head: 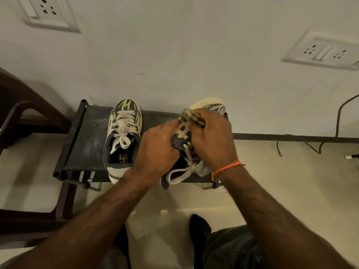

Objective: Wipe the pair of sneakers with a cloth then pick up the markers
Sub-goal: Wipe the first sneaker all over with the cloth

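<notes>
Against a pale wall with socket plates [321, 51], a low black rack [85, 144] carries both sneakers. One grey-and-yellow sneaker [124, 136] sits untouched on the left. The left hand [159, 148] grips the other sneaker [194, 164] by its side, tilted, while the right hand [211, 138] curls round a striped cloth [191, 117] pressed to its upper

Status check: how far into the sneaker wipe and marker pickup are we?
Mid-wipe. The left hand grips the right sneaker while the right hand rubs the cloth on it. The left sneaker sits untouched; whether it's wiped is unclear. No markers in view.
</notes>
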